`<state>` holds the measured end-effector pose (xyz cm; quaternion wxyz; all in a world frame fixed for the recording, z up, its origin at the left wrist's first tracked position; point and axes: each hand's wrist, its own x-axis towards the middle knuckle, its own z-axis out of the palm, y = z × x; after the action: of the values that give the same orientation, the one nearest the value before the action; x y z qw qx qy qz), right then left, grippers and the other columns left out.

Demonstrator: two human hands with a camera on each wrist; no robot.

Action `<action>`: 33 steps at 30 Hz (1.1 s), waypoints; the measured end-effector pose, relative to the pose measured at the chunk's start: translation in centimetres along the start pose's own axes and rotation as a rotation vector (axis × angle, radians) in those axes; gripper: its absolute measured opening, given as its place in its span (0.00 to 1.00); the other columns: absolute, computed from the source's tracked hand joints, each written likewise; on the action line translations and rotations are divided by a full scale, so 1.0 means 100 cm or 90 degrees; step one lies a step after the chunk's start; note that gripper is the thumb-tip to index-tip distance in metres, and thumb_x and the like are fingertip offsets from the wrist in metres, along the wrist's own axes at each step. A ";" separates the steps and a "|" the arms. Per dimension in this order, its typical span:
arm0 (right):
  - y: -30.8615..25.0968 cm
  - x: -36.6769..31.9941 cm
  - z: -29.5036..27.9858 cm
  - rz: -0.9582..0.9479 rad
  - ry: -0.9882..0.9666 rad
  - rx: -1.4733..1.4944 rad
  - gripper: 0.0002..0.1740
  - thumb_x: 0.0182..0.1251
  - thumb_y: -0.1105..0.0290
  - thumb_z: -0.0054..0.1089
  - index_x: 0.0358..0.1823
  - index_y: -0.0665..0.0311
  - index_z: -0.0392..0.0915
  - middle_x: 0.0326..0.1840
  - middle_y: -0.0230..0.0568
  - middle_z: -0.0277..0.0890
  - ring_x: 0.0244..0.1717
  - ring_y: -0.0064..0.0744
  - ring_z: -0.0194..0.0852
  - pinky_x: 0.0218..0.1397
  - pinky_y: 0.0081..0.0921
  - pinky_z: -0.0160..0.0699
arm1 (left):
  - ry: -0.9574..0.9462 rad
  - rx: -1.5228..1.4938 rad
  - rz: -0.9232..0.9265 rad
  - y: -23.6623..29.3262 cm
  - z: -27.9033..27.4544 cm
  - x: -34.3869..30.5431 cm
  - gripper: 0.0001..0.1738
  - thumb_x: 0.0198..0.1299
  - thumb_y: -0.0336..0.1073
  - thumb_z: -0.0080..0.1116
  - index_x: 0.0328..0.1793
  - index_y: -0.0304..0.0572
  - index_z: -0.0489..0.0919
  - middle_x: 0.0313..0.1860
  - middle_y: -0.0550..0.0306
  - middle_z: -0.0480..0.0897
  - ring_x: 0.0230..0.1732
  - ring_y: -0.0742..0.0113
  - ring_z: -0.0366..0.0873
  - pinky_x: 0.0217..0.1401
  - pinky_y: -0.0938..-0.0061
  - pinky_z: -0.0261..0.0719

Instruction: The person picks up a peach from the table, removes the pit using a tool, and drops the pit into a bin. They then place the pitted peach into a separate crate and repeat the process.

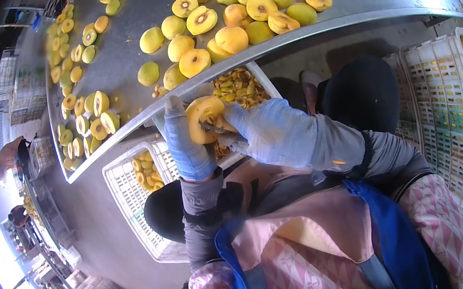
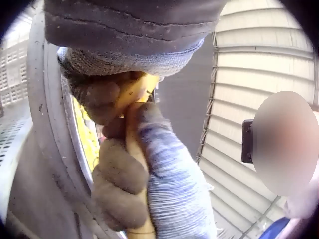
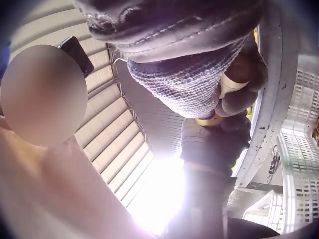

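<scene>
A yellow fruit half point(image 1: 202, 120) with a brown centre is gripped between the thumb and fingers of my gloved left hand point(image 1: 189, 147), above the table's near edge. My gloved right hand point(image 1: 277, 132) curls round a tool with a pale handle point(image 2: 134, 154), its metal end point(image 1: 214, 128) against the fruit's middle. In the left wrist view the fruit point(image 2: 137, 89) shows between the two hands. The right wrist view shows the pale handle point(image 3: 233, 85) within the right fingers; the tool's tip is hidden there.
A metal table point(image 1: 122, 80) carries many whole and halved fruits point(image 1: 194, 63). Below its edge lies a bin of fruit scraps point(image 1: 241, 87). White crates with fruit stand at the left point(image 1: 128, 188) and right point(image 1: 440, 115). My knees are under the work.
</scene>
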<state>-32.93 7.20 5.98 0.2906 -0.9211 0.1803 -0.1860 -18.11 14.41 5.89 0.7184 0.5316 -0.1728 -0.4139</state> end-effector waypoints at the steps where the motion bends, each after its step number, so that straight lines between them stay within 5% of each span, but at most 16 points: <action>1: -0.001 -0.001 0.003 -0.015 0.060 -0.026 0.23 0.72 0.51 0.55 0.50 0.66 0.73 0.15 0.41 0.75 0.16 0.40 0.79 0.16 0.34 0.73 | 0.030 0.009 0.021 -0.001 0.003 0.000 0.28 0.72 0.55 0.50 0.58 0.32 0.75 0.49 0.45 0.84 0.47 0.60 0.83 0.54 0.68 0.82; 5: -0.005 0.000 0.005 0.041 0.064 -0.007 0.22 0.72 0.52 0.56 0.49 0.65 0.73 0.16 0.41 0.75 0.17 0.41 0.79 0.17 0.35 0.74 | 0.033 -0.046 0.044 0.001 0.014 -0.008 0.29 0.72 0.55 0.51 0.59 0.32 0.76 0.47 0.46 0.84 0.45 0.61 0.83 0.52 0.69 0.82; 16: -0.003 0.002 0.005 0.003 0.033 0.152 0.21 0.71 0.54 0.57 0.50 0.67 0.71 0.19 0.46 0.78 0.21 0.46 0.82 0.23 0.39 0.79 | 0.099 0.249 0.213 -0.007 0.005 -0.006 0.28 0.72 0.51 0.51 0.52 0.27 0.82 0.43 0.49 0.85 0.43 0.65 0.82 0.50 0.72 0.80; 19: -0.011 0.003 -0.008 0.073 -0.072 0.093 0.23 0.68 0.55 0.62 0.50 0.68 0.73 0.26 0.54 0.80 0.27 0.55 0.82 0.29 0.43 0.81 | 0.106 0.158 0.151 -0.008 0.010 -0.008 0.27 0.72 0.51 0.51 0.50 0.28 0.83 0.43 0.49 0.85 0.43 0.65 0.81 0.49 0.73 0.80; 23: -0.008 0.001 -0.001 0.071 -0.031 0.138 0.21 0.69 0.55 0.60 0.51 0.66 0.73 0.27 0.55 0.80 0.27 0.56 0.81 0.30 0.44 0.80 | 0.122 0.160 0.126 -0.007 0.014 -0.008 0.25 0.71 0.49 0.52 0.49 0.29 0.83 0.44 0.50 0.84 0.43 0.66 0.81 0.50 0.72 0.79; 33: -0.009 -0.001 -0.001 0.093 -0.005 0.237 0.20 0.71 0.56 0.59 0.50 0.67 0.73 0.26 0.55 0.79 0.26 0.57 0.81 0.29 0.46 0.80 | 0.120 0.271 0.232 -0.012 0.012 -0.005 0.24 0.69 0.47 0.53 0.51 0.28 0.83 0.41 0.50 0.85 0.42 0.65 0.81 0.49 0.71 0.79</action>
<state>-32.84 7.85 6.58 0.4693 -0.8366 0.2079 -0.1913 -19.70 13.93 5.38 0.6662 0.6667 -0.2809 -0.1811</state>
